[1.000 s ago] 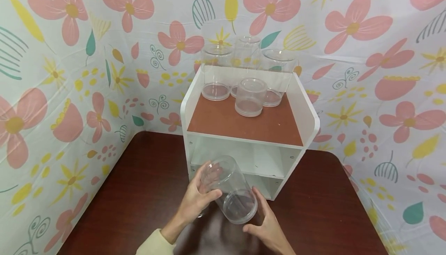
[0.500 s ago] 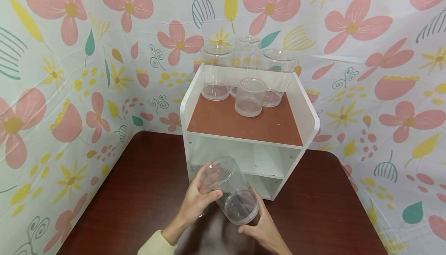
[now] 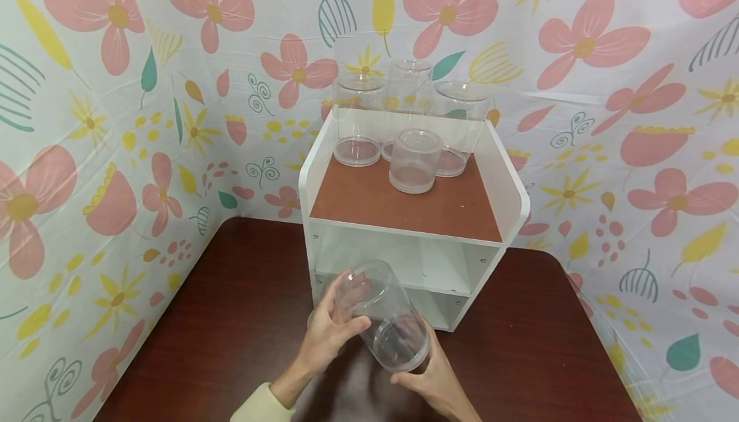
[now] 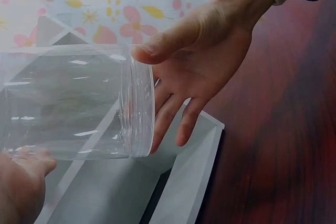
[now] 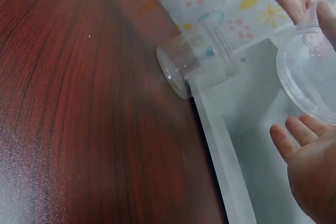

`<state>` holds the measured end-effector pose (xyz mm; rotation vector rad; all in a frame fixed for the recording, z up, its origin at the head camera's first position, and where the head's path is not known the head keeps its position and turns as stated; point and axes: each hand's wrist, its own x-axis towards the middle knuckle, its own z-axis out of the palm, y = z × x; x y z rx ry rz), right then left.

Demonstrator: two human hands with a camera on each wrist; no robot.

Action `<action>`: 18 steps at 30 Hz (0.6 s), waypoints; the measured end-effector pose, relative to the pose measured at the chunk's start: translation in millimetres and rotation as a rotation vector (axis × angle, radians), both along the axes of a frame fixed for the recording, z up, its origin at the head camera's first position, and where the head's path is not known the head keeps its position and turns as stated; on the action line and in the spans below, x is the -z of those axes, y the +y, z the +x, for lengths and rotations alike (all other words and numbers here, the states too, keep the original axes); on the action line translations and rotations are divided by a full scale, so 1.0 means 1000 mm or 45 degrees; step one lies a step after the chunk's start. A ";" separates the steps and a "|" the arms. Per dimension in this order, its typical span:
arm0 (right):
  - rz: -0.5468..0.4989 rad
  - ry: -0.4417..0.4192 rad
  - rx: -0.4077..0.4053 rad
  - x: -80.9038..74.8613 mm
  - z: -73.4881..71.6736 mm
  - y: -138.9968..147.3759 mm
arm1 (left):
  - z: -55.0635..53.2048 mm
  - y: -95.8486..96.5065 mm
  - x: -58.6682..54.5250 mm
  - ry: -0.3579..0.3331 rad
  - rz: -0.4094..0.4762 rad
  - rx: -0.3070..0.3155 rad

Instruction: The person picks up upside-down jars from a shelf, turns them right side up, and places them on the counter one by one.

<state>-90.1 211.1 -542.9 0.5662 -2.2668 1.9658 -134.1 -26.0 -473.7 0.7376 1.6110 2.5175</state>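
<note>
A clear plastic jar [image 3: 383, 316] is tilted between my hands, in front of the shelf unit. My left hand [image 3: 329, 332] grips its body near the upper left end, thumb in front and fingers behind. My right hand [image 3: 435, 371] spans the rimmed lower end, thumb on the near side and fingers on the far side. In the left wrist view the right thumb touches the rim of the jar [image 4: 68, 103]. The right wrist view shows the round end [image 5: 310, 72] face on, with the right fingertips [image 5: 299, 129] close beneath it.
A white shelf unit [image 3: 516, 207] with a brown top stands on the dark wood table [image 3: 537, 345]. Several clear jars, including a short one [image 3: 414, 162], stand on top. Another jar [image 5: 197, 59] is by the unit's left side. Flowered cloth [image 3: 231, 88] hangs behind.
My right hand has moved slightly left and closer round the jar's rimmed end. My left hand keeps its grip, and the jar has shifted only slightly.
</note>
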 end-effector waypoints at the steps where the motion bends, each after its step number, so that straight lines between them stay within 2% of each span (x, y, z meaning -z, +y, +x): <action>1: -0.016 0.003 -0.011 0.000 0.000 0.000 | 0.000 0.000 0.001 -0.006 0.002 0.004; 8: -0.080 0.037 -0.037 0.002 0.000 0.001 | 0.000 0.001 0.002 -0.027 -0.010 0.029; 15: -0.246 0.071 -0.144 0.003 0.001 0.005 | 0.002 -0.005 -0.002 -0.049 -0.188 -0.007; 18: -0.346 0.094 -0.217 0.003 0.001 0.007 | 0.002 -0.009 -0.003 -0.011 -0.221 -0.021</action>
